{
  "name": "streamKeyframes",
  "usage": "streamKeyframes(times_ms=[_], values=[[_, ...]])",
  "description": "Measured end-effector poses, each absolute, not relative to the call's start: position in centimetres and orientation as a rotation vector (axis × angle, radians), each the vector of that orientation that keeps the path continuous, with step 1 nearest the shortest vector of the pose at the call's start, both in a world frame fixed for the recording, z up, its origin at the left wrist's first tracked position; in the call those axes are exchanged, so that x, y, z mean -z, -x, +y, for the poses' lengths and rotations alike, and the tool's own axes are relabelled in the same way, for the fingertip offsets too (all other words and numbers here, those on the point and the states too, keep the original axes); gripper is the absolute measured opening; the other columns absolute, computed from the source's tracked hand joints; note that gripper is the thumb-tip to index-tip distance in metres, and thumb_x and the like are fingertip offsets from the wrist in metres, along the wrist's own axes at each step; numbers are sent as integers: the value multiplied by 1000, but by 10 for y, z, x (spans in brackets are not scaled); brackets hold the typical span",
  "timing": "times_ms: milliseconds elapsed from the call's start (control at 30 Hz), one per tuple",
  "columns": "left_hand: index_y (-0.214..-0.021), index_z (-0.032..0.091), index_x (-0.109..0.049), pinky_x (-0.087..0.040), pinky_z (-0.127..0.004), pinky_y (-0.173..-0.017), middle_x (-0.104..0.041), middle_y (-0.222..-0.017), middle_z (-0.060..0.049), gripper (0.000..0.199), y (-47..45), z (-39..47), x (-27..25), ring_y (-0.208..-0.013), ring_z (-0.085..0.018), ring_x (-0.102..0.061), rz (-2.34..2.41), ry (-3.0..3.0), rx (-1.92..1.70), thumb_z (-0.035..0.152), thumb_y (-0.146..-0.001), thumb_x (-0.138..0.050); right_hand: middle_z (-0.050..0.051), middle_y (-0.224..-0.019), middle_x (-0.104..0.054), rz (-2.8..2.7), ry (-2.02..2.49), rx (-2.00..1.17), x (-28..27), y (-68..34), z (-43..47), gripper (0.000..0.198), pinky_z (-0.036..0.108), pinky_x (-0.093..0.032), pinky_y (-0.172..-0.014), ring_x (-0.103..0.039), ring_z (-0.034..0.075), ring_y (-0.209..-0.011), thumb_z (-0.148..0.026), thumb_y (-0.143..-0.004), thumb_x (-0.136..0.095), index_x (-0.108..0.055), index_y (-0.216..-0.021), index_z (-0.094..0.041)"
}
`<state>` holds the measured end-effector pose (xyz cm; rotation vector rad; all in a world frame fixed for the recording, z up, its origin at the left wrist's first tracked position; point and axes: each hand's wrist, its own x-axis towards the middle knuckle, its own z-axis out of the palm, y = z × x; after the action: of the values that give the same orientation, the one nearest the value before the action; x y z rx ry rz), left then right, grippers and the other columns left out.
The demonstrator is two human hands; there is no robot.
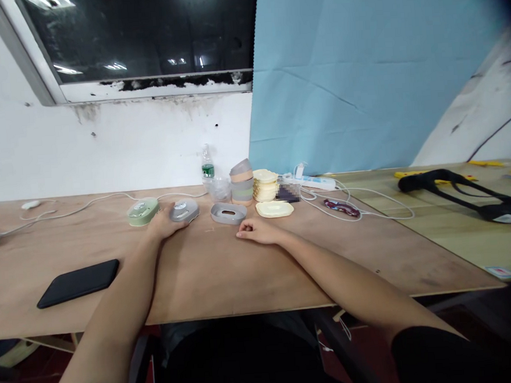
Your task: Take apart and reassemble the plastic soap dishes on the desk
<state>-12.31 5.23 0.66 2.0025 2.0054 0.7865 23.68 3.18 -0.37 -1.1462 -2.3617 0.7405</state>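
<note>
My left hand (167,224) reaches across the wooden table (209,276) and grips a grey rounded soap-dish-like box (185,209). A pale green box of the same shape (143,211) stands just left of it. My right hand (256,231) rests on the table with its fingers curled and nothing in it, just in front of a grey oval tray with a slot (228,212). A cream oval lid (275,209) lies to the right of that tray.
Behind stand a stack of grey and tan trays (242,182), a stack of cream lids (265,185), a water bottle (207,167) and a clear cup (218,189). A black phone (78,282) lies at left. A power strip (314,182), white cables and a black strap (461,191) lie at right.
</note>
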Motion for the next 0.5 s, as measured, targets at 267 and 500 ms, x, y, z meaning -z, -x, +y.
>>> streamKeyframes(times_ms=[267, 500], values=[[-140, 18, -33, -37, -43, -99, -51, -130, -16, 90, 128, 38, -30, -119, -36, -49, 2347, -2024, -1273, 55, -66, -70, 2, -77, -65, -2378, 1136, -734, 3, -237, 31, 41, 22, -33, -55, -54, 12, -65, -57, -79, -59, -67, -85, -17], [-134, 15, -27, -34, -45, -102, -44, -131, -14, 84, 164, 24, -32, -121, -32, -43, 2572, -1526, -1629, 53, -72, -68, 2, -77, -66, -2379, 1130, -736, 3, -236, 31, 39, 22, -34, -56, -54, 12, -65, -56, -79, -60, -68, -85, -18]])
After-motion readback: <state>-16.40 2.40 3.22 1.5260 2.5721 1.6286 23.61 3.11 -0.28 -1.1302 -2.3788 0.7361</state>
